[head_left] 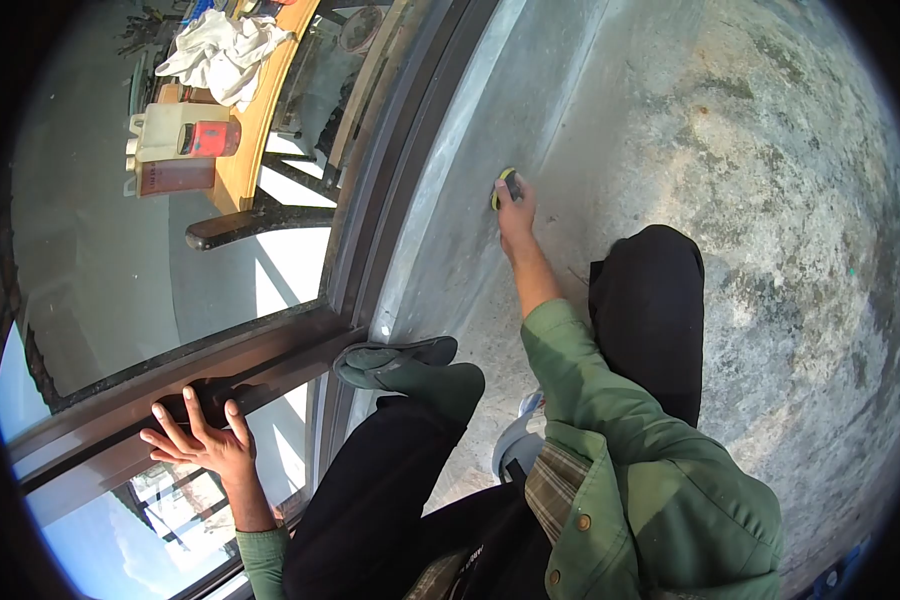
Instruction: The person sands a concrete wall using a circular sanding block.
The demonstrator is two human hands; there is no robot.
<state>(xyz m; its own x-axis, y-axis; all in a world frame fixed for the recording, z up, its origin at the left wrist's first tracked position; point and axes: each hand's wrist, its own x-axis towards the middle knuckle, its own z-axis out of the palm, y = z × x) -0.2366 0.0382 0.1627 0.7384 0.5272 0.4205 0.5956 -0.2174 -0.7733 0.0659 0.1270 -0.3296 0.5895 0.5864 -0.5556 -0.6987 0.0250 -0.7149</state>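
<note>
My right hand (517, 216) is stretched forward over the grey concrete ledge (470, 235). Its fingers wrap round a small oval black and yellow object (508, 184), whose exact kind I cannot make out. On the left, my left hand (208, 441) has its fingers spread and rests against the brown metal window frame (300, 358). Nothing is held in it. Glass panes (120, 300) lie on both sides of that frame bar.
Behind the glass stand a wooden table (238, 180), a white cloth (225, 55), a pale plastic jug (160, 135) and a red container (210, 139). My sandalled foot (395, 362) is by the frame corner. Rough, stained concrete (790, 250) spreads to the right.
</note>
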